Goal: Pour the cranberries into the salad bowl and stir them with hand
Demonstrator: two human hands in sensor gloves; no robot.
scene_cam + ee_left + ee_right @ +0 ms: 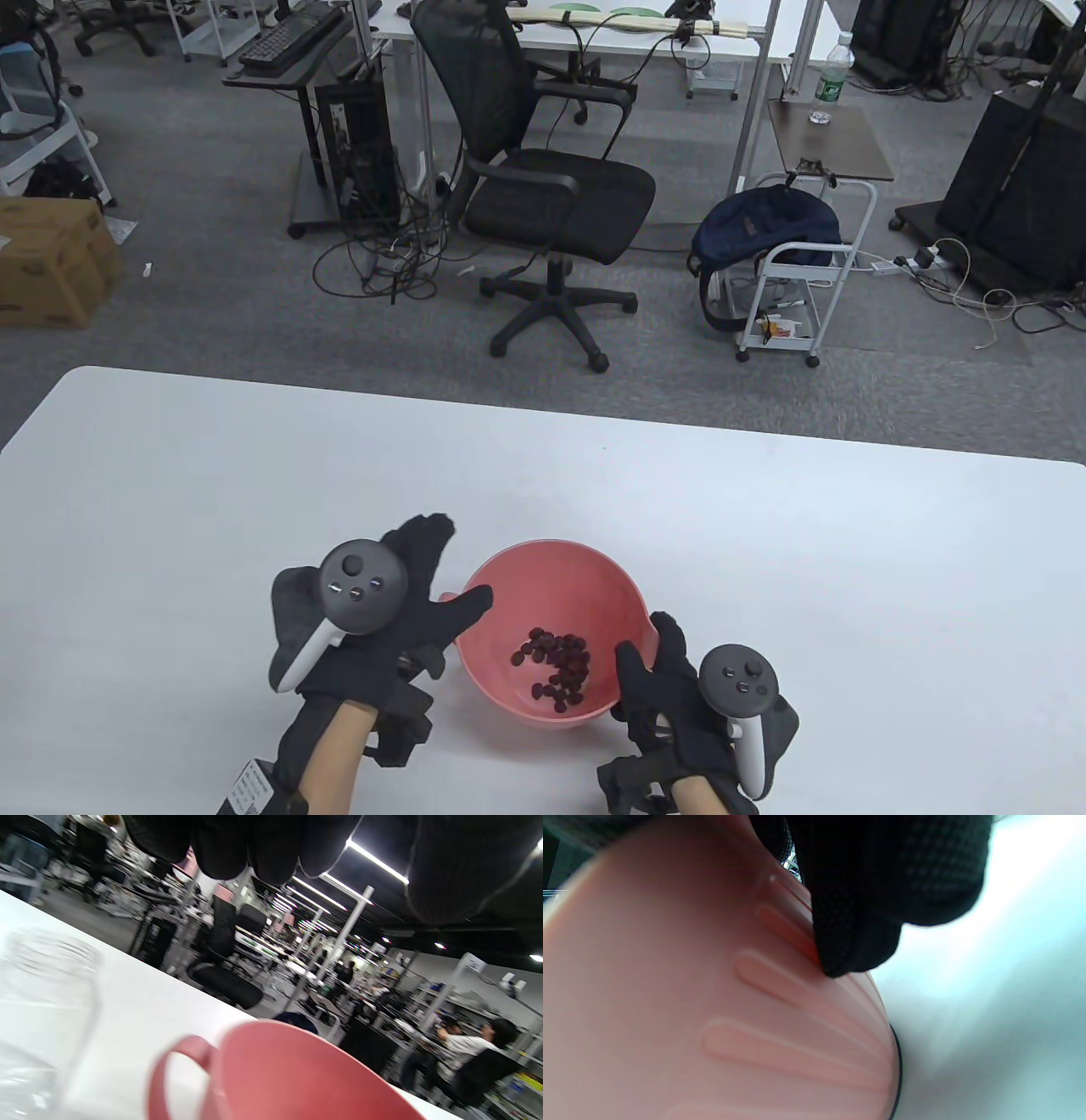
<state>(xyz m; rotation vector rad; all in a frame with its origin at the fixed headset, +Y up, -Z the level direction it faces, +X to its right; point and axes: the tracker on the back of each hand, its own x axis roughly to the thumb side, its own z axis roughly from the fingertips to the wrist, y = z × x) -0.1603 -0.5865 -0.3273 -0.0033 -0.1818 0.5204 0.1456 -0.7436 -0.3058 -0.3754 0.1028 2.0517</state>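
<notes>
I have the salad bowl (pixel 556 632) sitting near the table's (pixel 764 552) near edge, about midway along it, with the cranberries (pixel 560 666) already heaped on its floor, toward my side. So I judge the pour done and the stirring still ahead. My left hand (pixel 386 620) hovers just left of the bowl with fingers spread and straight, thumb reaching toward the rim, holding nothing. The left wrist view shows a clear glass (pixel 44 1018) standing on the table beside the bowl's looped handle (pixel 178 1069), empty as far as I can tell through the blur. My right hand (pixel 679 696) steadies the bowl at its near-right side, thumb over the rim and fingers (pixel 865 921) pressed on the ribbed outer wall. The berries lie rightward and slightly nearer from my free left hand, so I expect it goes in over the rim.
</notes>
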